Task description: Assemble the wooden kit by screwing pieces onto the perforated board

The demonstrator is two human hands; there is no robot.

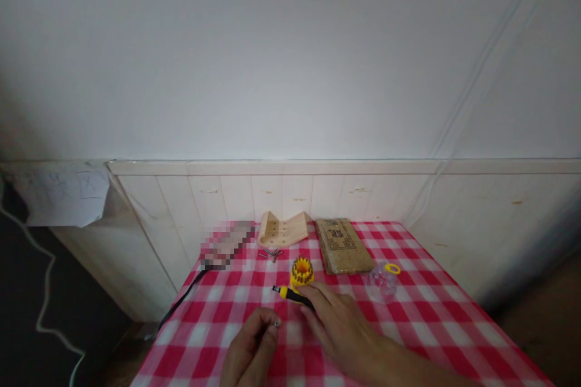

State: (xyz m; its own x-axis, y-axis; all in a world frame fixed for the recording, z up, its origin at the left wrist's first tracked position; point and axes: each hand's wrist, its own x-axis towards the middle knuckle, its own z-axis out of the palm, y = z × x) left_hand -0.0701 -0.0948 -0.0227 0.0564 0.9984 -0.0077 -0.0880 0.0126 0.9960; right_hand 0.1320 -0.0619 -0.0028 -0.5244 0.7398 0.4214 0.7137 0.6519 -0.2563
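Note:
Low in the view, my left hand (252, 347) is closed in a pinch, with a small silvery metal piece (276, 323) between thumb and forefinger; its exact kind is too small to tell. To the right, my right hand (340, 320) is closed on a screwdriver (295, 297) with a black and yellow handle. The tool's tip points left, above the left fingertips. Just behind it stands a yellow round bit holder (302, 270), with bits set around its rim. The right fingers hide part of the holder's base and the rear of the handle.
Several loose screws (271, 254) lie before a pale wooden piece with holes (281, 231). A brown patterned packet (344, 246) and a clear plastic cover with a yellow ring (382, 284) are at right. A blurred-out object (229, 245) with a black cord lies left on the checked tablecloth (422, 320).

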